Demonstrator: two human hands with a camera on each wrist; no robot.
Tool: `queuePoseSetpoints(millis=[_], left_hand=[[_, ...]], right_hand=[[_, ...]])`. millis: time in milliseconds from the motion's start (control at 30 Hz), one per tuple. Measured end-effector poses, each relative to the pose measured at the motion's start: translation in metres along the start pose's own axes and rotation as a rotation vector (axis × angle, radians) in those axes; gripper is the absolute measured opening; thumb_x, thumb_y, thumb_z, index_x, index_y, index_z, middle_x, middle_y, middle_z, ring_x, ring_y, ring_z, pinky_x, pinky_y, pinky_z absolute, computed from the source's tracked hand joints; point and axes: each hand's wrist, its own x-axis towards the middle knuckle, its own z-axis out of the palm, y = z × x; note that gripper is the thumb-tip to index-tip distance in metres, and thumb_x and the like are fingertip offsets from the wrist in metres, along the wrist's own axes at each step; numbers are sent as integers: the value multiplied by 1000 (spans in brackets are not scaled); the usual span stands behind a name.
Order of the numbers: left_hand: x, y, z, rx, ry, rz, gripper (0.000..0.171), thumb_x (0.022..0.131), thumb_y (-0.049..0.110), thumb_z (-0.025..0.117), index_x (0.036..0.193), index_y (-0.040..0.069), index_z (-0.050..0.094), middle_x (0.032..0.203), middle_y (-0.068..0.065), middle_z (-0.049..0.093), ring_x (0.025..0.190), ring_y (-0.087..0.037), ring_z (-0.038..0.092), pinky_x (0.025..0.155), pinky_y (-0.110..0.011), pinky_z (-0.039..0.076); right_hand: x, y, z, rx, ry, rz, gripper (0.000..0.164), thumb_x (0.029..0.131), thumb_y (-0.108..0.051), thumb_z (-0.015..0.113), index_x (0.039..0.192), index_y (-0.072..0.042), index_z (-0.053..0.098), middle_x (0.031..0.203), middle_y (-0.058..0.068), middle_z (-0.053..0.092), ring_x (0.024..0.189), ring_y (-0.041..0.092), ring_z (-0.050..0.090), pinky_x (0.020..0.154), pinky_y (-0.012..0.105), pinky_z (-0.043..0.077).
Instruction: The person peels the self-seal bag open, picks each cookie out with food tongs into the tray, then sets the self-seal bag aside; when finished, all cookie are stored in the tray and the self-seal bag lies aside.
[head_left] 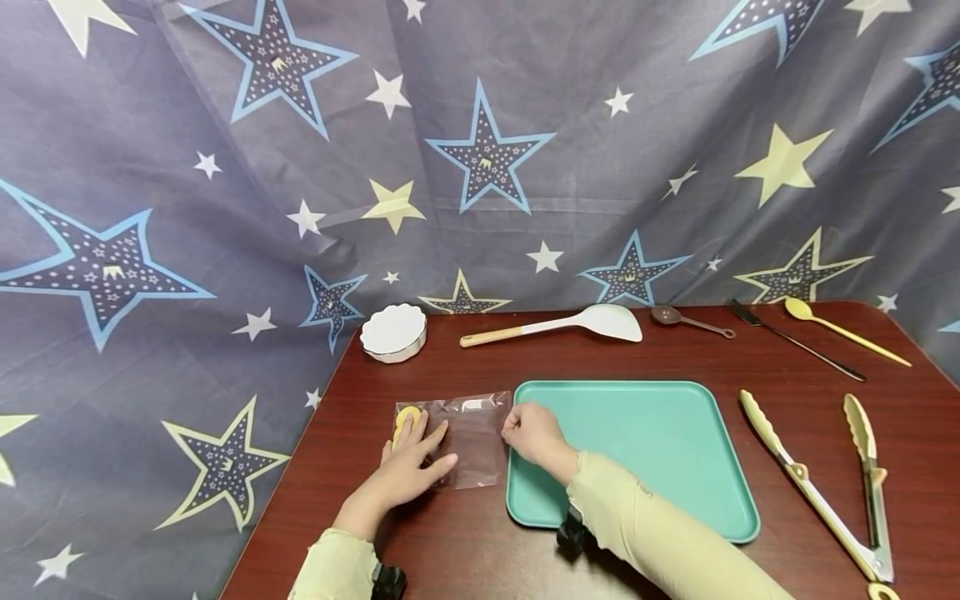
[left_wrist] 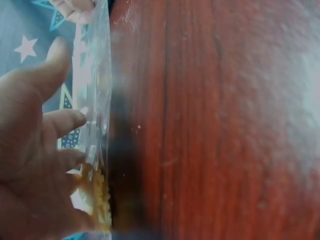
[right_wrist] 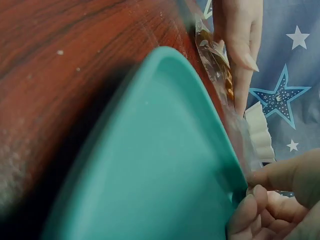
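A clear plastic bag lies flat on the table, with yellow rounded pieces at its left end. Those pieces show a bumpy edge in the left wrist view; their exact kind is unclear. My left hand rests on the bag, fingers spread and fairly straight, the fingertips over the yellow pieces and partly hiding them. With thumb and fingertips my right hand pinches the bag's right edge, beside the left rim of the teal tray. The right wrist view also shows this pinch at the bag's edge.
Behind the bag stands a white fluted dish. Along the back edge lie a white turner, a brown spoon, a dark long-handled tool and a yellow spoon. Spread tongs lie right of the tray.
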Motion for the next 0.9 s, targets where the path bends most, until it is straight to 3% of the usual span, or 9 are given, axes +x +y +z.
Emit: queuePoseSetpoints(millis=[133,267,467,767,900], left_hand=[[2,-5,3,97,126,70,48,92,35,66,135,14,60,152,-23,34,142,-45,23,100,-71,29],[5,-8,2,181,212,128,44,85,23,75,126,11,67,143,-24,45,134,-45,37,97,-63,39],[8,-13,-3,239,255,133,44,79,18,80,119,6,70,138,-22,53,128,-41,46,103,-51,40],[9,-15,-6,309,300,145,26,79,20,80,104,14,78,129,-13,62,121,-36,54,94,-49,48],[9,-15,-8,315,307,166,21,81,19,78,102,14,79,126,-11,64,120,-37,55,97,-48,46]], right_hand=[[0,1,-1,2,-7,1,18,86,-6,71,70,-13,65,69,-5,60,62,11,51,58,26,45],[-1,1,0,4,-6,-5,17,86,-6,70,71,-13,65,70,-4,61,63,11,52,59,26,46],[-2,1,1,4,10,-25,17,84,-4,71,70,-12,65,69,-4,60,64,11,52,62,27,47],[-1,1,-1,32,-21,10,17,87,-6,70,73,-13,65,71,-5,60,63,11,51,59,27,45],[-2,1,-3,35,-12,6,17,86,-4,67,72,-13,65,69,-4,59,61,12,51,58,27,45]])
